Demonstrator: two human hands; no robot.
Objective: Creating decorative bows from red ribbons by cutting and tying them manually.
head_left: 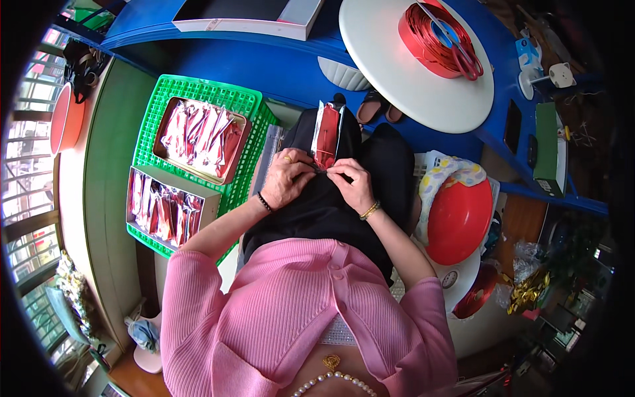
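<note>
A narrow packet [327, 134] with something red inside a shiny clear wrapper lies upright over my dark-clad lap. My left hand [286, 177] pinches its lower end between thumb and fingers. From the other side my right hand [354, 184] pinches the same lower edge, fingertips close to those of the left. What is inside the packet cannot be made out beyond its red colour. To my left, a box [233, 159] full of similar red and silver packets sits on a green plastic crate [254, 102]. A second box [210, 198] of such packets is nearer to me.
On the blue table, a round white board [370, 40] carries a roll of red ribbon [423, 43] with red-handled scissors [468, 65]. A shallow box [248, 25] stands at the far edge. To my right is a red basin [460, 221] with a spotted cloth [456, 171].
</note>
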